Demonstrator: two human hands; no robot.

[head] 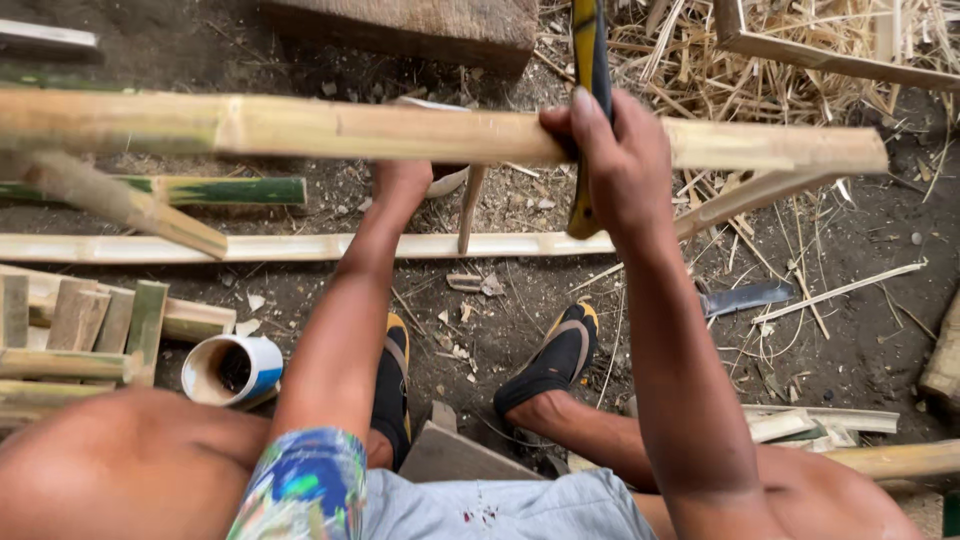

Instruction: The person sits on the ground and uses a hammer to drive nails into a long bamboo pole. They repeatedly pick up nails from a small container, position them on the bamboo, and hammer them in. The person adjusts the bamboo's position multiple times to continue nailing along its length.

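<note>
A long pale bamboo slat [350, 130] is held level across the view, above the dirt ground. My left hand [402, 178] reaches up under it near the middle and holds it from below; the fingers are hidden behind the slat. My right hand [612, 158] is closed around a yellow-and-black tool [592, 50] that stands upright across the slat, its lower end poking out below my fist. My thumb lies along the tool's handle. The tool's top runs out of the frame.
On the ground lie a long split bamboo strip [250, 247], a green bamboo piece [215, 190], a knife blade [745, 297] and a white-and-blue cup [232, 368]. Cut bamboo pieces [90, 325] are stacked at left. Dry shavings [800, 50] pile up at top right. My feet wear black-and-yellow shoes [558, 358].
</note>
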